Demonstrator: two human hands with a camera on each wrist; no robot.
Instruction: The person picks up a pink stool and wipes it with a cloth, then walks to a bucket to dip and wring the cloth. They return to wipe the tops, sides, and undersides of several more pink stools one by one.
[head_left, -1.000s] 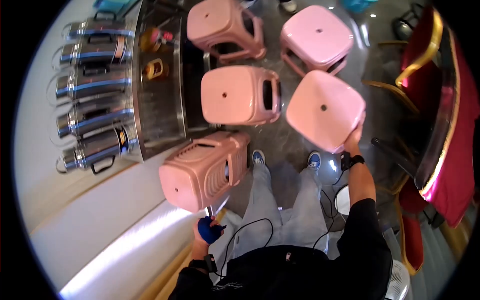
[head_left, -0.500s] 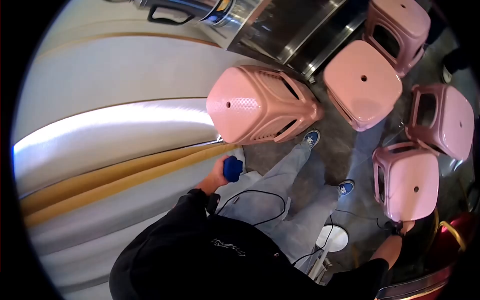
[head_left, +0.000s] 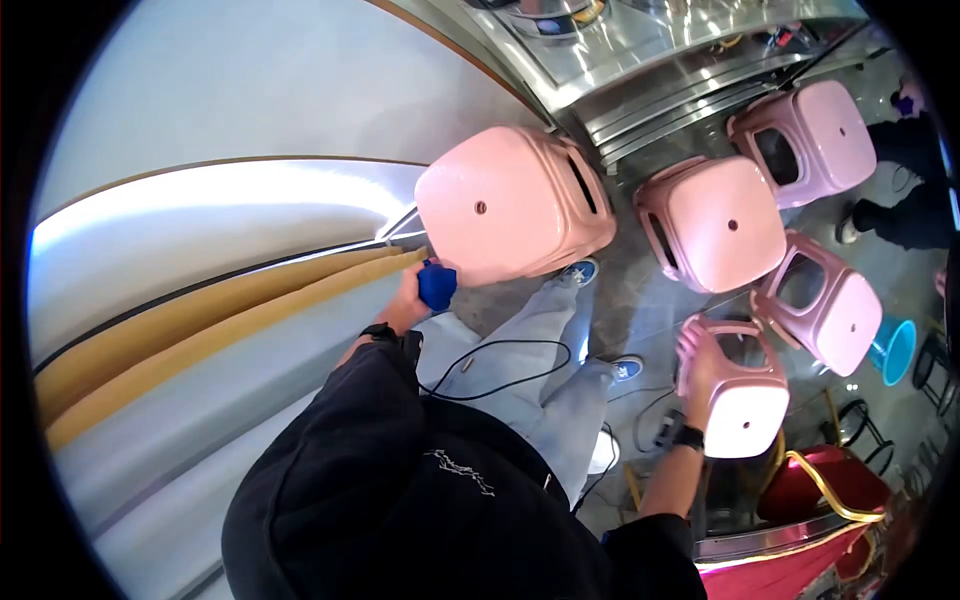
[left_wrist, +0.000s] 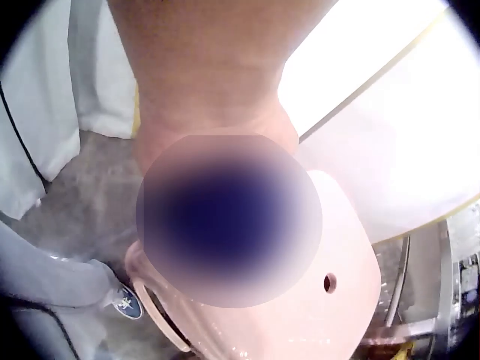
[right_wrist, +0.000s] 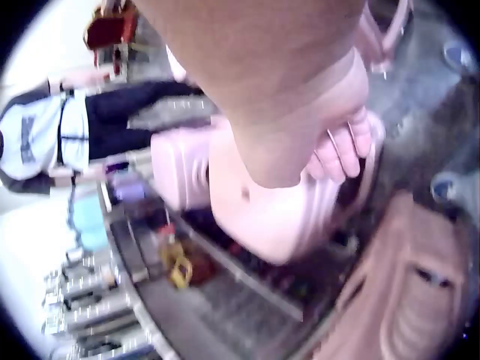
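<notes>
My left hand (head_left: 408, 300) grips a bunched blue cloth (head_left: 438, 286) close to the near corner of a pink plastic stool stack (head_left: 470, 235). In the left wrist view that cloth is a blurred dark-blue patch (left_wrist: 217, 217) over the pink seat (left_wrist: 300, 322). My right hand (head_left: 701, 358) is over the near side of a pink stool (head_left: 745, 405), its fingers relaxed and holding nothing. In the right wrist view, the fingers (right_wrist: 341, 154) overlap a pink stool (right_wrist: 240, 217) behind them.
More pink stools stand at the middle (head_left: 715, 245), upper right (head_left: 825, 140) and right (head_left: 845, 305). A steel counter (head_left: 640, 60) runs along the back. A blue bucket (head_left: 893, 352), a red chair (head_left: 815, 480) and another person's legs (head_left: 905, 215) are at right. A black cable (head_left: 500, 345) crosses my lap.
The stool my right hand held is down on the floor among the others, and that hand has come off it. The view has turned left; my left hand with the cloth is nearer the stack.
</notes>
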